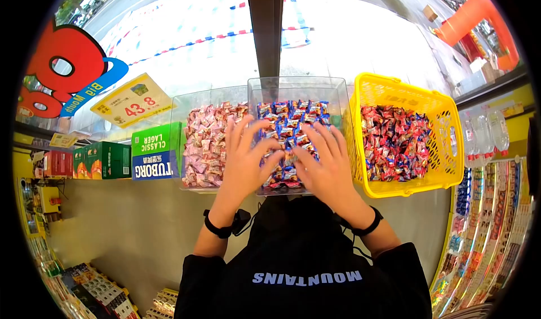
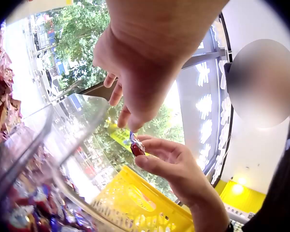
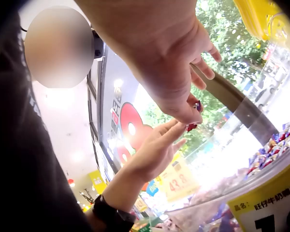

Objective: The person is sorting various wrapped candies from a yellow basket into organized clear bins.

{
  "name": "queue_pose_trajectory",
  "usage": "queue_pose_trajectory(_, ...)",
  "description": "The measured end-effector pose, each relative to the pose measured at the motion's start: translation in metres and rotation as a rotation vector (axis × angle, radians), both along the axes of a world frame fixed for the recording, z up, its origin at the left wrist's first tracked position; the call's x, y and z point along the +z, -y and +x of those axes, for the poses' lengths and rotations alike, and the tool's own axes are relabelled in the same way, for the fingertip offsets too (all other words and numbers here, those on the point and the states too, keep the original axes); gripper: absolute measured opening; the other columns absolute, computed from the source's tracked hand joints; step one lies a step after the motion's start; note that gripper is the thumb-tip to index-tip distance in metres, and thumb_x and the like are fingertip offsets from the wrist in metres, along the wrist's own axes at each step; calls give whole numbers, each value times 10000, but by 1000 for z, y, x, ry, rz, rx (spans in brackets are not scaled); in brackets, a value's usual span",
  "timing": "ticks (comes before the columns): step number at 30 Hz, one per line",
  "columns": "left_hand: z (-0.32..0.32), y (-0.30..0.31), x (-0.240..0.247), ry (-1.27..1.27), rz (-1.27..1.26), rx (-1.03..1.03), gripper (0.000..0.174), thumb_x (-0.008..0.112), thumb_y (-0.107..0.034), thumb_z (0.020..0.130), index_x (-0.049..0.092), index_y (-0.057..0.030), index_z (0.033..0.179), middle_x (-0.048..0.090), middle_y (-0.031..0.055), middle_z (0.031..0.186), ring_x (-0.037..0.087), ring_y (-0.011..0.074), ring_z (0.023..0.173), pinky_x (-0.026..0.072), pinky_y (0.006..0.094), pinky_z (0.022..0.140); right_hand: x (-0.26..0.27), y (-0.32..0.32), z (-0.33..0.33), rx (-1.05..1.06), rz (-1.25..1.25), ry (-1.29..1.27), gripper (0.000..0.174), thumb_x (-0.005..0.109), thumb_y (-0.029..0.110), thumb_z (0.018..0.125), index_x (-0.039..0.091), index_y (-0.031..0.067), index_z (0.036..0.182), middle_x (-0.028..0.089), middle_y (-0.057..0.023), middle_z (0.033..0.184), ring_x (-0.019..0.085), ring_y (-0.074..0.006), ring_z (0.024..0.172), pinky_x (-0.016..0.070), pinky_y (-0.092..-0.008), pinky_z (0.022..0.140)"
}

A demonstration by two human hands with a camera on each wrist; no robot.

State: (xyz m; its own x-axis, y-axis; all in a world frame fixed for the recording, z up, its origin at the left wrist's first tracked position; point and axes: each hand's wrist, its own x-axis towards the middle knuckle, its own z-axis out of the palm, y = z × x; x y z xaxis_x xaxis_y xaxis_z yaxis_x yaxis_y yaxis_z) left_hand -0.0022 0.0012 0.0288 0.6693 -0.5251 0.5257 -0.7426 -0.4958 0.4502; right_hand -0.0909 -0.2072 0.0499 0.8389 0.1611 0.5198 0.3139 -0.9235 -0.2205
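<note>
A small red wrapped candy (image 2: pixel 137 146) is pinched between both hands, above the clear bin (image 1: pixel 337 85) of blue-and-red wrapped candies (image 1: pixel 293 113). My left hand (image 1: pixel 248 160) holds one end between thumb and finger. From the other side, my right hand (image 1: pixel 328 169) pinches it with thumb and forefinger, the remaining fingers spread. In the right wrist view the candy (image 3: pixel 191 127) shows just beyond the right thumb (image 3: pixel 186 113), with the left hand (image 3: pixel 157 147) behind it. Pink wrapped candies (image 1: pixel 205 144) fill the clear bin on the left.
To the right stands a yellow basket (image 1: pixel 408 190) holding red-and-blue candies. Beer cartons (image 1: pixel 155 144) and a price sign (image 1: pixel 132 100) stand left. A dark window post (image 1: pixel 266 37) rises behind the bins. Stocked shelves (image 1: pixel 484 223) line the right side.
</note>
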Motion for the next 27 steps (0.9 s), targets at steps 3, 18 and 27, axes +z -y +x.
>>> queue_pose_trajectory(3, 21, -8, -19, 10, 0, 62, 175, 824, -155, 911, 784, -136, 1080, 635, 120, 1456, 488, 427, 1460, 295, 642, 1260, -14, 0, 20, -47, 45, -97, 292, 821, 165, 817, 750, 98, 1092, 628, -175, 1442, 552, -388, 1400, 367, -613, 1229)
queue_pose_trajectory(18, 26, -6, -31, -79, 65, 87, 477, 610, 80, 930, 696, -136, 1346, 537, 186, 1529, 430, 456, 1485, 295, 613, 1273, -92, -1, 84, -231, -260, -447, 326, 849, 254, 811, 836, 240, 1137, 625, -151, 1513, 544, -367, 1428, 361, -638, 1211)
queue_pose_trajectory(27, 23, -9, -24, -139, 53, 84, 508, 598, 112, 883, 722, -143, 1304, 530, 190, 1539, 415, 460, 1498, 311, 599, 1269, -43, 7, 48, -39, -153, -411, 487, 819, 267, 907, 714, 212, 1379, 610, -159, 1484, 578, -377, 1386, 405, -584, 1193)
